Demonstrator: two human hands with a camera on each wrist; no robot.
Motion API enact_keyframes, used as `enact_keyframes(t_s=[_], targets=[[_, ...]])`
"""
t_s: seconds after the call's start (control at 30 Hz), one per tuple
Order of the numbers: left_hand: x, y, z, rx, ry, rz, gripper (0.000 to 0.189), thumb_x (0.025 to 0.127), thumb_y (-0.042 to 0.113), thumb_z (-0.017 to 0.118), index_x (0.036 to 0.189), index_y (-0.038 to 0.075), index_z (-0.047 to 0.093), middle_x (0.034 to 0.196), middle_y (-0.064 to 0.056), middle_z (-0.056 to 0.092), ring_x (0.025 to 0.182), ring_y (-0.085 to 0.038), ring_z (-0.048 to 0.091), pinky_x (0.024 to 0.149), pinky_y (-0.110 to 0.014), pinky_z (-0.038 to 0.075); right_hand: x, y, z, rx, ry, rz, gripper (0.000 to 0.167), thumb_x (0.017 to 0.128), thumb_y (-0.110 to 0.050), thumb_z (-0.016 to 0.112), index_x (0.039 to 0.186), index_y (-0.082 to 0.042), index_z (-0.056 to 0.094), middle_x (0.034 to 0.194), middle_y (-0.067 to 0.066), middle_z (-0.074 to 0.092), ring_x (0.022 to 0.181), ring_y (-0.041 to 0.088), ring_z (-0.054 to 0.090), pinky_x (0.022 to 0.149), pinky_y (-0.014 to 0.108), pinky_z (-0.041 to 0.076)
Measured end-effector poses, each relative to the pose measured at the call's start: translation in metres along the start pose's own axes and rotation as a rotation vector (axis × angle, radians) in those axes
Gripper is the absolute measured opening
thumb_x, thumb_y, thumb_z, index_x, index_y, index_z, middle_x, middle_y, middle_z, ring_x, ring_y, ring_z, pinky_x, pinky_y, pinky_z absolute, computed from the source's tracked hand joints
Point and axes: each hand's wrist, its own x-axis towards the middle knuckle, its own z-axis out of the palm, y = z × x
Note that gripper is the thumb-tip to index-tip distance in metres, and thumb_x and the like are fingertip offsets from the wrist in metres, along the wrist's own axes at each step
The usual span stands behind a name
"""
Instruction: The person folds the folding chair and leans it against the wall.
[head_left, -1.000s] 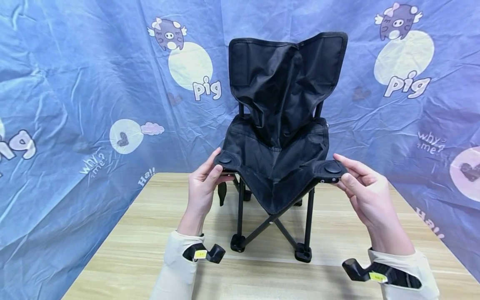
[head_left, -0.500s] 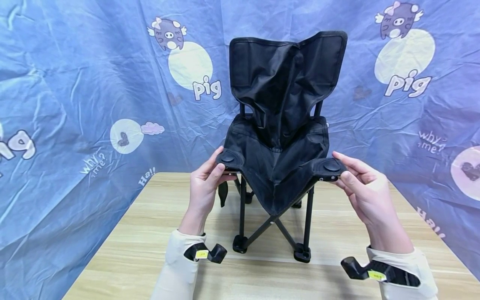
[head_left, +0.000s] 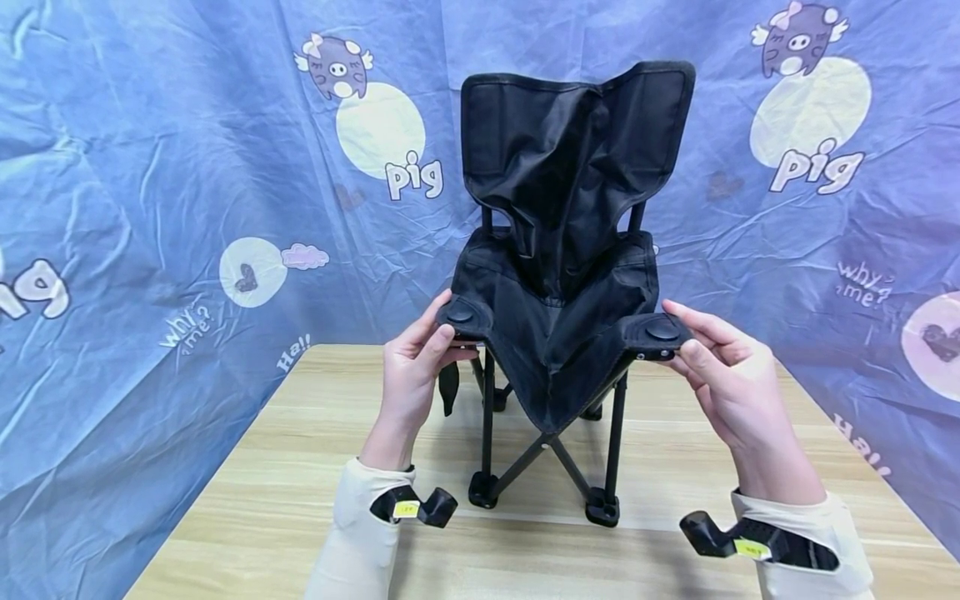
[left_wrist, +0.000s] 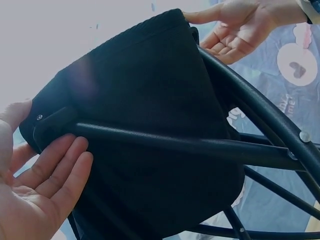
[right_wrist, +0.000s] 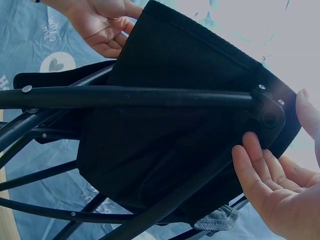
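Observation:
A black folding camping chair (head_left: 517, 308) stands on the table, its backrest (head_left: 570, 142) upright and its seat sagging in a V at the front. My left hand (head_left: 408, 371) grips the seat's left front corner, thumb at the front edge and fingers beneath. Likewise, my right hand (head_left: 731, 379) holds the right front corner. From the left wrist view, the fingertips of my left hand (left_wrist: 55, 175) lie under the corner by the tube end (left_wrist: 65, 120). In the right wrist view, a plastic corner joint (right_wrist: 270, 112) sits above the fingers of my right hand (right_wrist: 280, 185).
A wooden table (head_left: 277, 467) bears the chair's crossed legs (head_left: 540, 446) and black feet (head_left: 602, 507). Behind and at both sides hangs a blue printed cloth (head_left: 187, 167). A dark strap (head_left: 448, 387) dangles under the seat's left corner.
Both hands have shifted slightly inward with the seat corners, the left one moving more to the right. The front feet have drawn a little closer together.

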Motion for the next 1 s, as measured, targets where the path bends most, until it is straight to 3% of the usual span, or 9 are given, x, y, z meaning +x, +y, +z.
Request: enact_keyframes(t_s=[0.77, 1.0], targets=[[0.0019, 0.0016, 0.0078, 0.004, -0.019, 0.001, 0.076, 0.086, 0.039, 0.077, 0.140, -0.008, 0.051, 0.116, -0.009, 0.070, 0.082, -0.018, 0.072, 0.077, -0.032, 0.061, 0.0040, -0.0012, 0.0065, -0.025, 0.017, 0.016, 0.034, 0.097, 0.011, 0.051, 0.131, 0.013, 0.056, 0.114, 0.023, 0.069, 0.100, 0.024, 0.071, 0.092, 0.030, 0.055], [0.0030, 0.0023, 0.0101, 0.008, -0.037, 0.020, 0.080, 0.088, 0.038, 0.076, 0.141, -0.013, 0.044, 0.104, -0.004, 0.073, 0.082, -0.018, 0.072, 0.076, -0.033, 0.061, 0.0054, -0.0013, 0.0082, -0.028, 0.019, 0.018, 0.034, 0.097, 0.012, 0.051, 0.131, 0.013, 0.057, 0.113, 0.022, 0.069, 0.099, 0.023, 0.071, 0.091, 0.029, 0.056]])
